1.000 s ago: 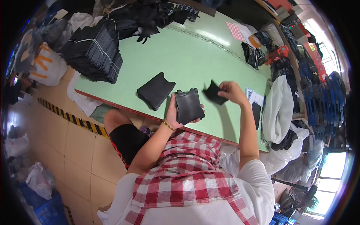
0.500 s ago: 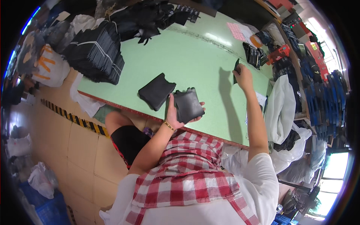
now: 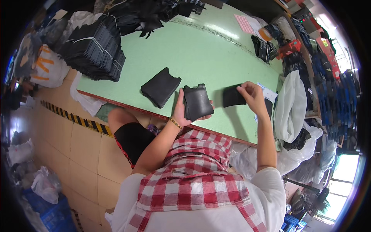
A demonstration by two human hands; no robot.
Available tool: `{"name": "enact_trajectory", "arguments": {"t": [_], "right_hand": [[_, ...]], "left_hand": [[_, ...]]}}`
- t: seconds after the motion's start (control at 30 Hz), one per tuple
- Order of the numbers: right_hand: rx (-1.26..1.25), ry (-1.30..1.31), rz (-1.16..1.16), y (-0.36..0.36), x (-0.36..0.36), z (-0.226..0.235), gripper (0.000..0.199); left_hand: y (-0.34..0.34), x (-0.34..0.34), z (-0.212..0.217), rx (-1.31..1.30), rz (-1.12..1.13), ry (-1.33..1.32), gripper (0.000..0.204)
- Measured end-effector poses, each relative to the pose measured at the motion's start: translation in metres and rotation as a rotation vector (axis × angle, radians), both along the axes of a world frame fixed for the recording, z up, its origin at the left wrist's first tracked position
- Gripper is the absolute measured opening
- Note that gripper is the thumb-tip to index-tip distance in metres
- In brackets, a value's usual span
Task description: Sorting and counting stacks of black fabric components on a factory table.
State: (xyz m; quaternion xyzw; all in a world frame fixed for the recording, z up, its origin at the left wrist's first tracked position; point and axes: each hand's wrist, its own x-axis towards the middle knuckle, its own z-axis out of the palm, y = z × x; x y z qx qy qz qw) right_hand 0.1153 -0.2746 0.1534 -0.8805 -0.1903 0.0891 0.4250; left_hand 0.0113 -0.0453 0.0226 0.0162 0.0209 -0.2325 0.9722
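My left hand is closed around a small stack of black leather-like pieces, each with a notch in its upper edge. To the right, my right hand pinches one flat black piece by its right corner, holding it above the green table. Left of my left hand, a second stack of notched black pieces lies on the tabletop, apart from my fingers.
A tall tied bundle of black sheets stands at the far left of the table. Black scraps lie behind it. Small black packs, an orange tape roll and a white plastic bag line the right side.
My right hand has come nearer and turned, so the single black piece now shows its flat face. The stack in my left hand has tilted and shifted slightly right.
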Motion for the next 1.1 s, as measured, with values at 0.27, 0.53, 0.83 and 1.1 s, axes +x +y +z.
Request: {"name": "enact_trajectory", "arguments": {"t": [0.27, 0.53, 0.83, 1.1], "right_hand": [[0.217, 0.156, 0.004, 0.059, -0.043, -0.071, 0.020], [0.163, 0.189, -0.004, 0.059, -0.052, -0.075, 0.017], [-0.092, -0.376, 0.235, 0.051, -0.053, -0.041, 0.048], [0.165, 0.288, 0.250, 0.028, -0.044, -0.052, 0.032]], "left_hand": [[-0.001, -0.002, 0.007, 0.040, 0.024, -0.049, 0.088], [0.000, -0.004, 0.007, 0.088, -0.006, -0.009, 0.085], [-0.004, -0.001, -0.001, 0.159, -0.201, -0.228, 0.081], [0.020, 0.000, 0.003, 0.414, -0.326, -0.384, 0.064]]}}
